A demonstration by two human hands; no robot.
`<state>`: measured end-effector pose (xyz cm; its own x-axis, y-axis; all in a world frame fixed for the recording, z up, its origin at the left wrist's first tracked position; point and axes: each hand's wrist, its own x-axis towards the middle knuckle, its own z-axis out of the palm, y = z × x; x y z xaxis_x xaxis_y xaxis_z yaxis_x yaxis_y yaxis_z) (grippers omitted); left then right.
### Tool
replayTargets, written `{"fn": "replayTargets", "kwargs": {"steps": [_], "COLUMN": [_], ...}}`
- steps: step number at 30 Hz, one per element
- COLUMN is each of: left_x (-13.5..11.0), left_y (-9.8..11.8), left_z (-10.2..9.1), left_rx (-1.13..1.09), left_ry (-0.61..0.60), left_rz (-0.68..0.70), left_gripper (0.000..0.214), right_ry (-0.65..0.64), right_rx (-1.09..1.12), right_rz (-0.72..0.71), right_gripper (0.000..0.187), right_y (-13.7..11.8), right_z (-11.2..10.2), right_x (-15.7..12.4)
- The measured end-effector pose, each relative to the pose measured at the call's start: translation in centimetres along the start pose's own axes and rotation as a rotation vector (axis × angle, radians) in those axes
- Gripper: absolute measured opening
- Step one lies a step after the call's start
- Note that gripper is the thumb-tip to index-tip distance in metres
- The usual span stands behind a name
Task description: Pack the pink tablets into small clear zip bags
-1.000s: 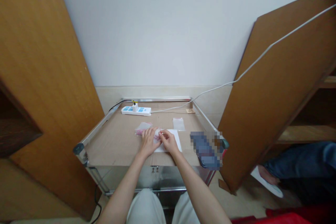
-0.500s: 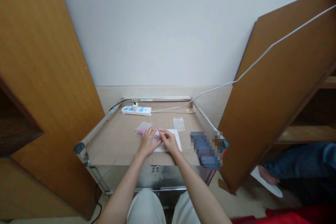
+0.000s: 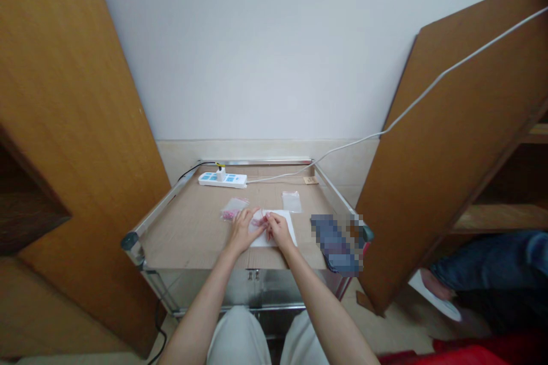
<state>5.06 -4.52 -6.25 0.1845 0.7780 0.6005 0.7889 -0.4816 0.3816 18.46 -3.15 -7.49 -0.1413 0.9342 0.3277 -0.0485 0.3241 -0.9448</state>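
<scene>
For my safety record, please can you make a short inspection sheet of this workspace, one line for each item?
Surface: cardboard sheet on a metal-framed cart.
Job's things: pink item above white paper; clear bag of pink beads; second clear bag.
Clutter: blurred blue object; small brown tag.
Hands: left hand and right hand both at the pink item, over the paper.
Cables: white power strip, white cable, black cable.
Surroundings: open wooden doors, white wall, another person's leg.
</scene>
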Motion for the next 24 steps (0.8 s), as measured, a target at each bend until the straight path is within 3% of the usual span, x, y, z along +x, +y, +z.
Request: {"fn": "replayTargets", "kwargs": {"steps": [6,12,16,21,24], "left_x": [0.1,0.1,0.2,1.9,3.6], "left_y": [-0.1,-0.1,-0.3,-0.7,-0.6], "left_z": [0.1,-0.1,0.1,-0.6,-1.7], "left_rx": [0.008,0.048,0.076,0.107,0.137], "left_ry": [0.023,0.050,0.046,-0.069,-0.252], "left_rz": [-0.010,-0.025,-0.044,-0.024,0.043], "left_gripper": [0.042,0.043,0.044,0.047,0.050], "right_ry": [0.044,0.307,0.412,0.399,0.388], "right_rx": [0.037,0.042,-0.055,0.013,0.077], "right_rz": [0.018,-0.030,-0.027,0.023,0.045], "right_gripper": [0.043,0.039,0.036,0.038,0.040], "right_y": [0.2,0.8,1.5,2.8,3.2], "right_z": [0.0,-0.5,-0.7,-0.7,-0.7], "right_x": [0.2,0.7,1.2,1.7,1.9]}}
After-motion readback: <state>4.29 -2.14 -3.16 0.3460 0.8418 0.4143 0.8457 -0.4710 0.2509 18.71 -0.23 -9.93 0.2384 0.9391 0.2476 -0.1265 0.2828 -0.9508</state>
